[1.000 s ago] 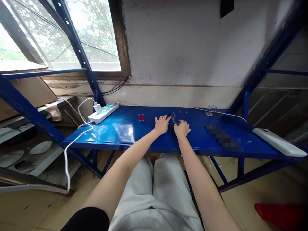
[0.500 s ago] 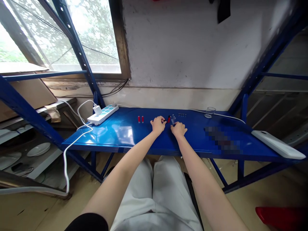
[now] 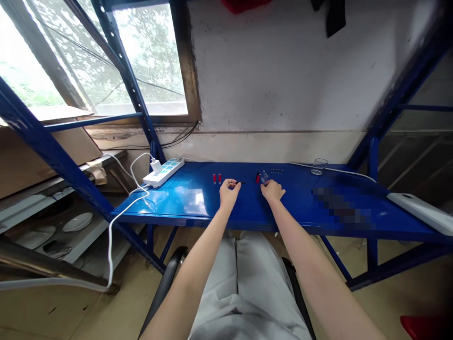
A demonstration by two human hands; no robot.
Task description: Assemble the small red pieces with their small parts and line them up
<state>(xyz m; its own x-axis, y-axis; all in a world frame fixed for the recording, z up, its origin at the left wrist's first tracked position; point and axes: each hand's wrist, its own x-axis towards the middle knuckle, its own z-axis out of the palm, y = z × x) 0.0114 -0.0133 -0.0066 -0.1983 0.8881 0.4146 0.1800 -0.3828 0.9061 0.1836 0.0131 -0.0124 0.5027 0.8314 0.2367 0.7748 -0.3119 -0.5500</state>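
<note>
My left hand [image 3: 229,192] is over the middle of the blue table, thumb and forefinger pinched on a small thin dark piece [image 3: 242,182] that points right. To its left stand two small red cylinders [image 3: 217,179] with pale lower ends. My right hand [image 3: 272,191] rests on the table with bent fingers, against a small cluster of clear pieces [image 3: 264,177]. Whether its fingertips grip one of them is hidden. Just left of that cluster is a small red piece with a black part [image 3: 258,178]. Several tiny pieces [image 3: 276,171] lie in rows behind my right hand.
A white power strip [image 3: 163,173] with a plugged-in cable sits at the blue table's [image 3: 170,203] left end. Toward the right are a clear glass [image 3: 319,166], a blurred-out dark object [image 3: 339,205] and a white slab-like object [image 3: 421,212]. Blue rack posts flank both sides.
My left hand has drawn left, away from the red and black piece, carrying the thin dark piece. My right hand stays by the clear cluster. The whole view has shifted slightly.
</note>
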